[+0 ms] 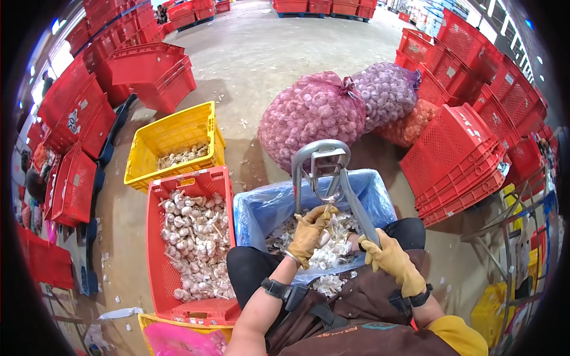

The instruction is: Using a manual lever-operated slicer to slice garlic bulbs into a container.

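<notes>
My left hand (310, 237), in a yellow work glove, is closed on a garlic bulb (325, 238); the fingers hide part of it. Its stem end sits just under the jaw of a grey metal lever cutter (323, 163) that stands over the bin. My right hand (392, 261), gloved too, is wrapped round the cutter's long grey handle (360, 207). Below both hands, a bin lined with blue plastic (255, 207) holds garlic skins and trimmings (329, 256). More scraps lie on my brown apron (368, 296).
At my left stands a red crate (155, 261) of garlic bulbs (196, 237). Beyond it, a yellow crate (139, 151) holds stem pieces. Full mesh sacks of garlic (314, 113) lie ahead. Stacked red crates (454, 154) rise at the right, others (154, 74) at the far left.
</notes>
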`<act>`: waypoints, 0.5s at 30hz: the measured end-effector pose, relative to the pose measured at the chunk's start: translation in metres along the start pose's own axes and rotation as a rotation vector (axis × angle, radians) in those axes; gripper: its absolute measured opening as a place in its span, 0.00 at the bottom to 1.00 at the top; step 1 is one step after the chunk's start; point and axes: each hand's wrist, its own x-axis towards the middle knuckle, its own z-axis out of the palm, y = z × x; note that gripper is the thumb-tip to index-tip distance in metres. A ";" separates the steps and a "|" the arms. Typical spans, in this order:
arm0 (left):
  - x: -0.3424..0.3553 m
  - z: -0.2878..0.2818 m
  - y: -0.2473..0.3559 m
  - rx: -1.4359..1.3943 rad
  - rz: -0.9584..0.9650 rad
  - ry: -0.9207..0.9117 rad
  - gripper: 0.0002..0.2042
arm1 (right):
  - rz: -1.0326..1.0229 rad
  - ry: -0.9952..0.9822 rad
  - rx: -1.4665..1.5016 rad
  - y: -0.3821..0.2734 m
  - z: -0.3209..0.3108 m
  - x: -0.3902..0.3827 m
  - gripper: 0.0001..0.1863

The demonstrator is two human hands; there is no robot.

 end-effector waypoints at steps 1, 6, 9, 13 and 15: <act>0.000 0.003 0.004 0.024 -0.009 -0.002 0.13 | 0.005 0.011 0.015 0.004 0.002 0.001 0.18; 0.002 0.011 0.015 -0.001 -0.025 -0.043 0.14 | -0.100 0.067 -0.053 0.041 0.019 0.029 0.19; 0.007 0.012 0.012 -0.045 -0.030 -0.074 0.16 | -0.344 0.140 -0.077 0.097 0.037 0.079 0.20; 0.006 0.006 0.011 -0.018 -0.101 -0.051 0.19 | -0.411 0.150 -0.138 0.097 0.042 0.105 0.21; 0.007 0.002 -0.002 0.017 -0.055 -0.068 0.19 | -0.381 0.092 -0.073 0.103 0.041 0.115 0.23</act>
